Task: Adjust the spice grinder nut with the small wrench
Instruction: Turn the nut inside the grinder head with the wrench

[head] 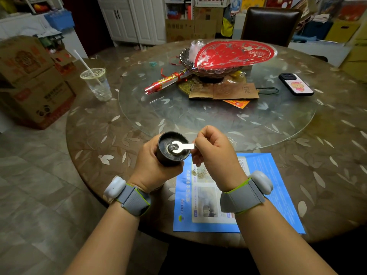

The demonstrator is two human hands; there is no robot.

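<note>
My left hand (153,161): wrapped around black cylindrical spice grinder (172,148), base upturned. My right hand (215,155): pinching small flat silver wrench (181,146), head seated on grinder's central metal nut (172,149).

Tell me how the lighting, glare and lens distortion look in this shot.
Head view: soft indoor light; sharp on the wrench and grinder; glare patches on the glass turntable; wide-angle bending curves the table edge and stretches the forearms; background shelves dimmer, slightly soft.
</note>
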